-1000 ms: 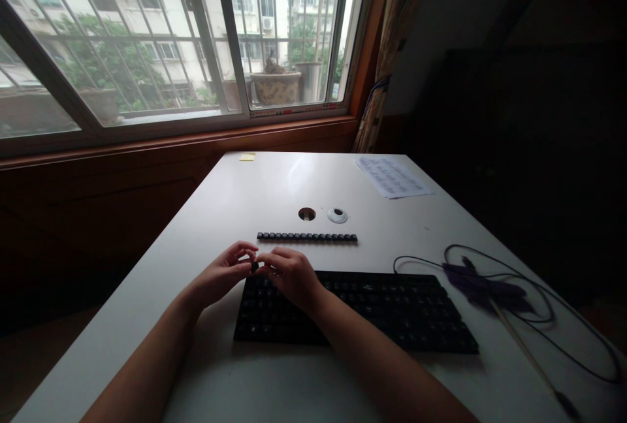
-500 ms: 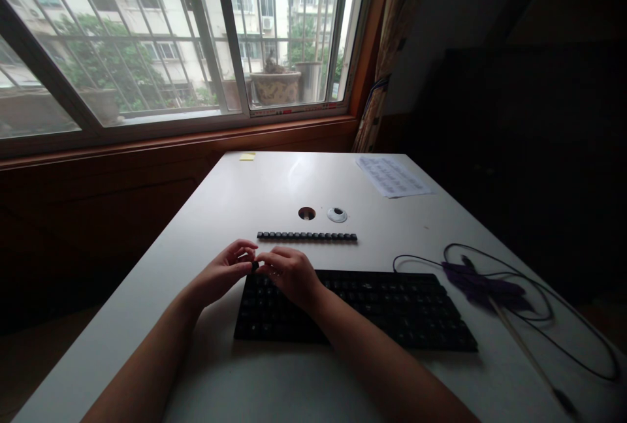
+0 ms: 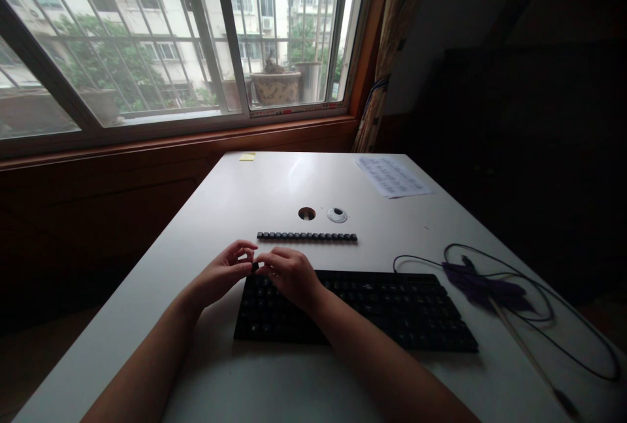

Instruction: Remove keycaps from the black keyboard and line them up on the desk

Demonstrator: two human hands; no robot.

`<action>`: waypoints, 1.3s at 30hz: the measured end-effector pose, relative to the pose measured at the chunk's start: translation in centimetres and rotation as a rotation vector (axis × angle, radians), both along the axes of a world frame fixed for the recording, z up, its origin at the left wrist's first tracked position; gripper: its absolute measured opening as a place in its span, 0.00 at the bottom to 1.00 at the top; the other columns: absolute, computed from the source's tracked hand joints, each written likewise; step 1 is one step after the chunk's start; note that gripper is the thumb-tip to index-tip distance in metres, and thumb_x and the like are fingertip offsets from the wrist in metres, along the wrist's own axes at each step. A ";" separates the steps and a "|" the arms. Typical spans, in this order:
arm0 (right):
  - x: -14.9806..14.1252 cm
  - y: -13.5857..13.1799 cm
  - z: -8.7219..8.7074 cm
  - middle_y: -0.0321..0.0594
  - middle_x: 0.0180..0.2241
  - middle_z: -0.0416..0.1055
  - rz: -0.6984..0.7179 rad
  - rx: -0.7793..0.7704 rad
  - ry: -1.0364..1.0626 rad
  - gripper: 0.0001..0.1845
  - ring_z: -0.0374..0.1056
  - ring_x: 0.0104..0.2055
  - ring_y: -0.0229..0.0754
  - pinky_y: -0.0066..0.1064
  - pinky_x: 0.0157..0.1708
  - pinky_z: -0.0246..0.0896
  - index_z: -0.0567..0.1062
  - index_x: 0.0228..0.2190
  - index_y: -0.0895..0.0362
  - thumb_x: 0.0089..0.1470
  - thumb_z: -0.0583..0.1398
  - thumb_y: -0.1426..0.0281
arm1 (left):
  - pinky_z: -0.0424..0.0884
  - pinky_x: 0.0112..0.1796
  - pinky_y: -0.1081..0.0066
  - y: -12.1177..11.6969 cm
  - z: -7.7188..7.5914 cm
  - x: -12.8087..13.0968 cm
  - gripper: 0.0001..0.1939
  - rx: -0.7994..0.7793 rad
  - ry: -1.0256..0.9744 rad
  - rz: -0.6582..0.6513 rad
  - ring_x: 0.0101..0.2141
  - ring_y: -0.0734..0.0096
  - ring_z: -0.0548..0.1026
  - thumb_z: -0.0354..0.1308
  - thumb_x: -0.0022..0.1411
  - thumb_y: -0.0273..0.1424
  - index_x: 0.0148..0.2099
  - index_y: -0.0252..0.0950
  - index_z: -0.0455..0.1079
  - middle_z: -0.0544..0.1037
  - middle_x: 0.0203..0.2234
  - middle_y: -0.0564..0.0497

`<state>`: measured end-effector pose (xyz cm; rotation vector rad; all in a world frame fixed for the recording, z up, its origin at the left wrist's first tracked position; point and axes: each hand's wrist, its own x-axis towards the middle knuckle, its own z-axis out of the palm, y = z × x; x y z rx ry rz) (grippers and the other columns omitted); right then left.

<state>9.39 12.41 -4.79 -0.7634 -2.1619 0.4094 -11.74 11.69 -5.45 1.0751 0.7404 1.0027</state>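
Two bare hands work above the left end of a long black keyboard [image 3: 392, 309] lying on a white, smooth surface [image 3: 220, 207]. Between them is a small black keycap [image 3: 255, 267], near the keyboard's far left corner. The left hand [image 3: 228, 273] has its fingers closed on it; the right hand [image 3: 291, 276] has its fingers bunched close by, but from where I stand I can't tell whether they grip it too. Just beyond, towards the far edge, a straight row of black keycaps [image 3: 307, 236] runs across, with a round dark hole [image 3: 306, 214] and a white ring-shaped cover [image 3: 337, 215] behind it. A yellow paper note [image 3: 247, 156] lies by the far left corner, and printed white sheets [image 3: 392, 178] near the far right one. Along the right edge, a black cable [image 3: 551, 305] loops over a crumpled purple cloth [image 3: 482, 287], and a thin pale rod [image 3: 524, 344] slants from there.
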 end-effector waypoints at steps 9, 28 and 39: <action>-0.1 0.0 -0.2 0.39 0.34 0.74 -0.001 0.019 -0.010 0.10 0.69 0.34 0.38 0.27 0.37 0.61 0.76 0.43 0.52 0.60 0.60 0.69 | 0.64 0.36 0.73 0.1 -0.4 -0.3 0.20 -0.009 -0.003 0.007 0.34 0.73 0.70 0.67 0.55 0.26 0.49 0.40 0.70 0.70 0.34 0.53; -0.1 -0.1 -0.1 0.38 0.32 0.73 -0.022 0.067 -0.049 0.08 0.68 0.33 0.38 0.29 0.35 0.59 0.76 0.42 0.52 0.60 0.59 0.68 | 0.63 0.35 0.73 0.1 -0.3 -0.5 0.19 0.006 0.026 0.004 0.32 0.75 0.68 0.67 0.55 0.26 0.49 0.40 0.70 0.68 0.31 0.54; -0.1 -0.1 -0.2 0.38 0.33 0.74 -0.018 0.052 -0.040 0.09 0.69 0.33 0.38 0.28 0.36 0.59 0.76 0.43 0.52 0.60 0.59 0.68 | 0.62 0.34 0.74 0.1 -0.5 -0.5 0.17 0.044 0.040 0.014 0.30 0.76 0.66 0.67 0.56 0.27 0.48 0.40 0.70 0.66 0.28 0.56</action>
